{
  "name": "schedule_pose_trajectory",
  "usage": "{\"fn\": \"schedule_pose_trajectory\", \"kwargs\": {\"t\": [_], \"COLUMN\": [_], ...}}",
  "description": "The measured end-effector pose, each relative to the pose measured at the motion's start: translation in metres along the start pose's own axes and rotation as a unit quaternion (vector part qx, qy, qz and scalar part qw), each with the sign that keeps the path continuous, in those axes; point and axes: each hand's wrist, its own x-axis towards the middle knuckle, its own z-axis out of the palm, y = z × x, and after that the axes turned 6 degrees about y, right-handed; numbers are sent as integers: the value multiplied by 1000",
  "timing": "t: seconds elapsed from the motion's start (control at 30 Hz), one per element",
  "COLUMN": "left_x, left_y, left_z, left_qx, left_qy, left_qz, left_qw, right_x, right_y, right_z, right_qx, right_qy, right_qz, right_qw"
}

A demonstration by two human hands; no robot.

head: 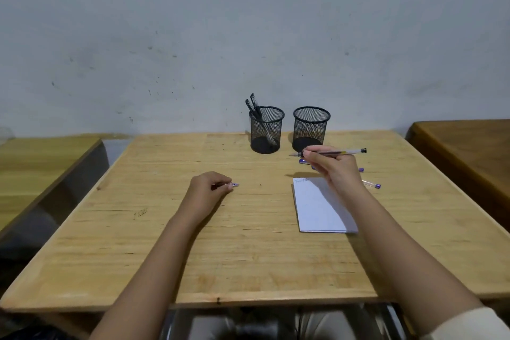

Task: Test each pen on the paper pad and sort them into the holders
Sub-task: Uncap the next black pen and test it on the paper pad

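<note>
Above the bench (248,243), just short of the empty right holder (311,128): an uncapped pen (331,152), right hand (335,170) fingers clamped mid-barrel. Light, stiff, slick plastic (best pinched near the tip). Left hand (208,188) closed on a purple cap (234,185). Spare pens (371,184) partly hidden; paper pad (321,205) scribbles illegible.

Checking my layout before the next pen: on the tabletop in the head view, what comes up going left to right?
left hand holding a purple cap → left holder with black pens → right holder → pen in the right hand → purple-capped pen.
</note>
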Motion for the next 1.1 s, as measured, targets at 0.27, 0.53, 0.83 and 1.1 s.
{"fn": "schedule_pose_trajectory", "kwargs": {"t": [0.27, 0.53, 0.83, 1.1], "left_x": [10, -20, -27, -26], "left_y": [11, 83, 70, 66], "left_z": [8, 65, 90, 95], "left_qx": [87, -3, 158, 193], "left_qy": [-14, -176, -209, -226], "left_qz": [27, 118, 167, 170], "left_qw": [996, 977, 951, 940], "right_x": [2, 6, 7, 10], "right_y": [-4, 2, 13, 23], "right_z": [-6, -7, -12, -8], "right_qx": [-9, 21, -67, -60], "right_qy": [22, 36, 49, 50], "right_qz": [14, 41, 34, 70], "right_qw": [1000, 998, 996, 995]}}
